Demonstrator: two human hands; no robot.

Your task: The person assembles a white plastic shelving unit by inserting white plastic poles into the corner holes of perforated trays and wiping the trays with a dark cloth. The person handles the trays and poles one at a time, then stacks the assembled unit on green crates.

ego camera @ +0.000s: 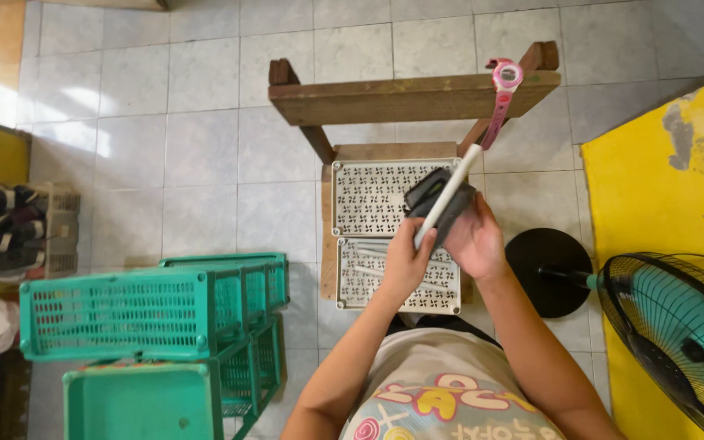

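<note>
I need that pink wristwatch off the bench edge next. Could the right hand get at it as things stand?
Probably not right away: the right hand is shut on a dark object. The path up to the pink wristwatch on the wooden bench looks unobstructed.

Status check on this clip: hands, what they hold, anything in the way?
Left hand gripping white rod. Right hand holding dark flat piece. Both over perforated white trays on wooden bench. Nothing blocking.

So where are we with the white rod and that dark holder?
Done: nothing visibly finished. In hand: left hand grips the white rod, right hand holds the dark holder against it. Left: more white rods lie on the perforated tray.
</note>
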